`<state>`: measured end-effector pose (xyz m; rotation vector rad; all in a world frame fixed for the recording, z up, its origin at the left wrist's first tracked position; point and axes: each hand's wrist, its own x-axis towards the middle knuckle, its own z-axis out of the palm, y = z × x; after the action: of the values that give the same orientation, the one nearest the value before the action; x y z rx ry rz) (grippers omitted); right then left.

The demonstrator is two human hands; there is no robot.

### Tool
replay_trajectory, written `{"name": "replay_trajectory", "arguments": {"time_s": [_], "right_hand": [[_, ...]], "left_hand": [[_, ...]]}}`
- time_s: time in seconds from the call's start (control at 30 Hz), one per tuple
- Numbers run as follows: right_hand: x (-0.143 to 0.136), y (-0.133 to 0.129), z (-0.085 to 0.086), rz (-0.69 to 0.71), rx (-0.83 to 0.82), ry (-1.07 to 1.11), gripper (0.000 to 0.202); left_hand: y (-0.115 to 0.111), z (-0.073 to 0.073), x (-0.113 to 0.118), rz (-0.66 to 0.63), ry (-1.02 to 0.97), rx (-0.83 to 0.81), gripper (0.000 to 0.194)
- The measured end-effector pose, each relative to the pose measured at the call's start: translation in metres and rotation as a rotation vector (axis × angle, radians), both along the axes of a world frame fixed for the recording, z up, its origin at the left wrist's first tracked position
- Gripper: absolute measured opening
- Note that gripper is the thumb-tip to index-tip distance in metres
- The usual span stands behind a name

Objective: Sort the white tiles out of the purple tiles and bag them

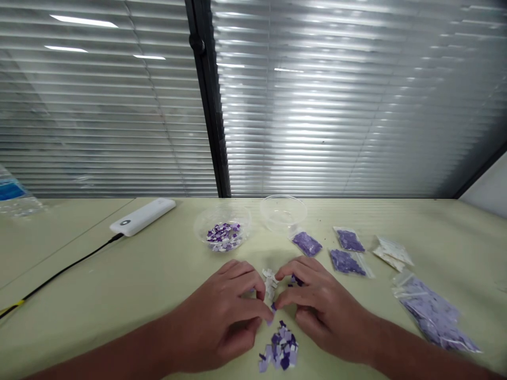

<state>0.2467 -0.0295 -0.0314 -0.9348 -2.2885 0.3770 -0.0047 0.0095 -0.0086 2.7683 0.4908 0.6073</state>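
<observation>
Lying in a near-to-far strip, white pieces sit between left hand and right hand, right fingertips closer. Fingers bent, partly open; grip on any piece unconfirmed.

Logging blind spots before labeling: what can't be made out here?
All head view:
- Whether the left hand pinches a piece: too small.
- Full extent of the dark purple pieces: behind the right hand.
- Black cable's far end: cut off, left edge.
- Blue-banded clear plastic item's full shape: cut off, left edge.
</observation>
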Motion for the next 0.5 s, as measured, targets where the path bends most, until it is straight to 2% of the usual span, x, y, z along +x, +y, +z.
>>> {"name": "replay_trajectory", "arguments": {"time_s": [0.27, 0.5], "right_hand": [[0.0011, 0.0023, -0.0007, -0.042, -0.001, 0.096, 0.042], [0.0002, 0.0016, 0.0003, -0.017, -0.022, 0.036, 0.042]], "left_hand": [[-0.0023, 0.0014, -0.0023, 0.019, 0.009, -0.045, 0.027], [-0.0010, 0.0005, 0.0003, 0.041, -0.001, -0.014, 0.023]]}}
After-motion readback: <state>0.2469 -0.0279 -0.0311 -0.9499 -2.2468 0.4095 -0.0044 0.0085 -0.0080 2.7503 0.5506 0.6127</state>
